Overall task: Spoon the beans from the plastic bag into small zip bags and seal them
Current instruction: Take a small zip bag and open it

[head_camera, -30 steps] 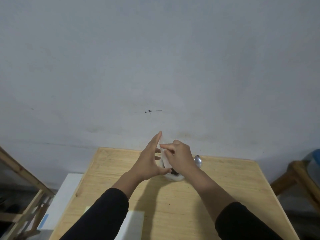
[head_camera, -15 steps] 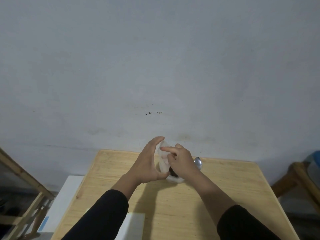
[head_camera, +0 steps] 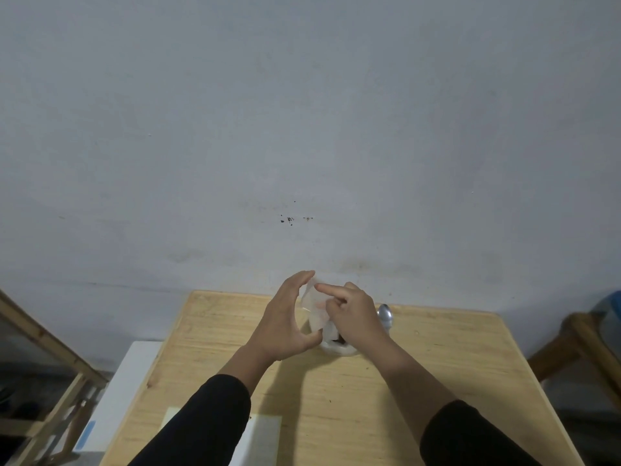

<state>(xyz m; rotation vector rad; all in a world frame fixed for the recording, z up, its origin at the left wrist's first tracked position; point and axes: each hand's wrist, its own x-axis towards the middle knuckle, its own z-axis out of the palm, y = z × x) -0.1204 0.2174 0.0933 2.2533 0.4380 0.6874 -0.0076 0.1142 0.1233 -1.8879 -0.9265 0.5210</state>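
Near the table [head_camera: 437,381] far edge: left hand [head_camera: 285,324] cupping the zip bag [head_camera: 314,311], thumb and fingers pinching its edges. Right hand [head_camera: 353,317] curling on the rim, probably opening or sealing. Keeping it upright over the bean bag [head_camera: 336,348]. Spoon [head_camera: 385,316] lying just beside.

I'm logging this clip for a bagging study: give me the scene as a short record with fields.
setting: wooden table against a grey wall
left hand: holds the small zip bag upright, thumb at its lower edge
right hand: pinches the same bag, forefinger stretched across its top
beans: dark bits low behind the bag, hard to make out
spoon: lies behind the right hand
bag sealed: cannot tell
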